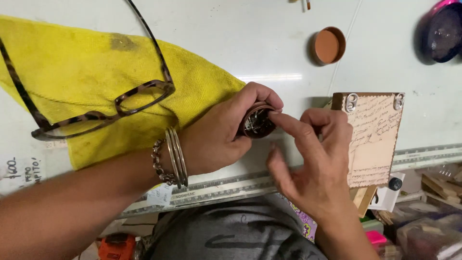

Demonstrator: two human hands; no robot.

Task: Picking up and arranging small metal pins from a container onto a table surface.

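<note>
Left hand [219, 137]: closed around a tin [257, 123], thumb and fingers gripping its rim; bangles [176, 156] and a chain bracelet on the wrist
Right hand [315, 161]: loosely spread, holding nothing; index fingertip [275, 114] touches the tin's rim at 1 o'clock
Tin: small, round, brown, mouth facing the camera, small metal bits inside; held above the table's [269, 43] ruler edge
Cloth [96, 82]: yellow, at 9 o'clock of the tin
Glasses [106, 108]: tortoiseshell, hanging over the cloth
Lid [328, 46]: brown, at 1 o'clock, well apart
Board [375, 137]: at 3 o'clock, just beside the right hand
</note>
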